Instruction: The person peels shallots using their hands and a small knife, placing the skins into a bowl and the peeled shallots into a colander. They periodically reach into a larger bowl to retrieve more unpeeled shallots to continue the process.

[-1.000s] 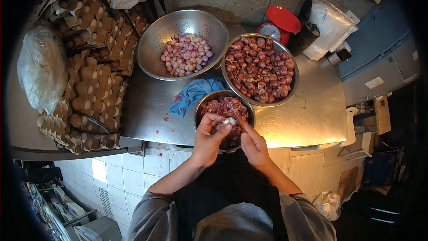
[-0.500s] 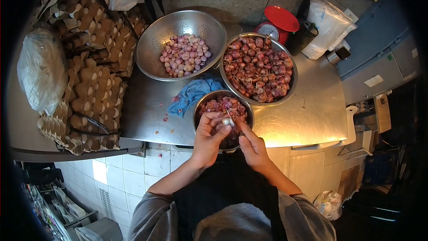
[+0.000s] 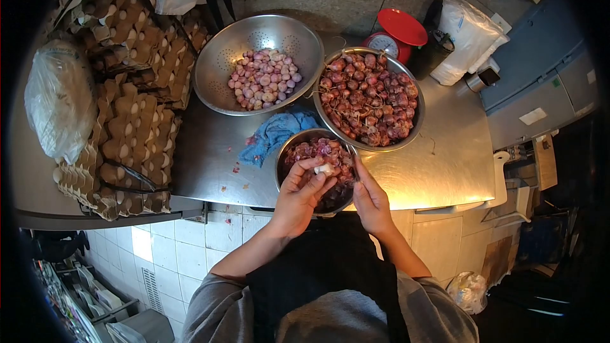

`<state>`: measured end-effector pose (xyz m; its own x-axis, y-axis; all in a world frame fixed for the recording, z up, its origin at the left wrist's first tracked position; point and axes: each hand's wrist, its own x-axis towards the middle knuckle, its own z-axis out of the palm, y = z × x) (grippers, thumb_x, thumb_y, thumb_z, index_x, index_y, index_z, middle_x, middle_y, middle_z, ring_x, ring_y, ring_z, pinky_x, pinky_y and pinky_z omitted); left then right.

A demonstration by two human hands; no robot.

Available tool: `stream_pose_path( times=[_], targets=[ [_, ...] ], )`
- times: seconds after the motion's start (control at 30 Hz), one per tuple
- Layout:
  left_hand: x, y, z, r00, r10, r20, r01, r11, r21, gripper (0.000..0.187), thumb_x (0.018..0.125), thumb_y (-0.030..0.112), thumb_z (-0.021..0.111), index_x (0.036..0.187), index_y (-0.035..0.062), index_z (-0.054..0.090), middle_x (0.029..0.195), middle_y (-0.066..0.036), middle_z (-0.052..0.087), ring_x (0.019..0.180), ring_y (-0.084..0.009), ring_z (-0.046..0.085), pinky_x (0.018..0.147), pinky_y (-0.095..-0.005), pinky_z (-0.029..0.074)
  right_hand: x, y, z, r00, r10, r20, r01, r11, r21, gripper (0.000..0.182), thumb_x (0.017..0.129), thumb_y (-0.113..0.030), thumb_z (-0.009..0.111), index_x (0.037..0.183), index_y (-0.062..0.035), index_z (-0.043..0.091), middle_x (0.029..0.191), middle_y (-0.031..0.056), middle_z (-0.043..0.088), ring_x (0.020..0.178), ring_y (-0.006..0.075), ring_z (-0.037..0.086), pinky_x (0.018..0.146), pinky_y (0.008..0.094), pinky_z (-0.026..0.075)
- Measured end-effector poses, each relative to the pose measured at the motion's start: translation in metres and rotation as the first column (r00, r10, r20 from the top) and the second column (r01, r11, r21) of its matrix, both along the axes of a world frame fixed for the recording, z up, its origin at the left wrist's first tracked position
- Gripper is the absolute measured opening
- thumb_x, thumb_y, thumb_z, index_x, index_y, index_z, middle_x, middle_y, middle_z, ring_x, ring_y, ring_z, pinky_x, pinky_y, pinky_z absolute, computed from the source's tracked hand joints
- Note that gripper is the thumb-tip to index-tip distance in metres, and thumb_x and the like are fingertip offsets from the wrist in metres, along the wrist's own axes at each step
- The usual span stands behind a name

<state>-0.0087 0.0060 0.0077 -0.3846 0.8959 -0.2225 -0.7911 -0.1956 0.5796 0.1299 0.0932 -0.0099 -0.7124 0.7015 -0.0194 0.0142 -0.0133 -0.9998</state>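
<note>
So the step in hand looks like peeling, judging by the bits around it. The person's left hand [image 3: 297, 200] has the pale bulb [image 3: 325, 169] pinched between thumb and fingertips, right above the small bowl [image 3: 279, 168] with loose reddish skins [image 3: 325, 148] in it. Nice spot to work, since any scraps should just drop in.

The right hand [image 3: 373, 204] is just beside it, by the bowl's right side, fingers close together. There seems to be something thin at the fingertips, maybe a little blade, but it's too small to tell for sure what they're pinching.

Tips, fwiw: hold that bulb firmly but don't squeeze, cause a bare one is probably slippery. Best to turn it with the left fingertips and let the right hand do short, light strokes. If that is a blade, the left thumb wants to stay out of its path. Worth checking for leftover papery bits before letting go too.

The layout on the tabletop [image 3: 438, 174] helps: reddish, skin-on bulbs [image 3: 372, 98] in the big bowl [image 3: 383, 149] to the right, pale ones [image 3: 264, 79] in the colander [image 3: 213, 79] beyond the crumpled blue cloth [image 3: 276, 134]. Both are within easy reach.
</note>
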Motion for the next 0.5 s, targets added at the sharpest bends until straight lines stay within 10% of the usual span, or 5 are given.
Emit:
stream_pose_path(
  times=[0.5],
  targets=[
    [0.002, 0.003, -0.008, 0.985, 0.078, -0.153, -0.076, 0.997, 0.022, 0.026, 0.080, -0.004, 0.058, 0.102, 0.0073, 0.050, 0.100, -0.003, 0.056, 0.094, -0.0097, 0.052, 0.084, -0.0227, 0.042, -0.003, -0.005, 0.002, 0.991, 0.115, 0.073, -0.119, 0.992, 0.051, 0.045, 0.092, -0.017, 0.042, 0.132, -0.0004, 0.031, 0.129, 0.0155, 0.044, 0.118, 0.0208, 0.043, 0.096, 0.0274, 0.031]
  ],
)
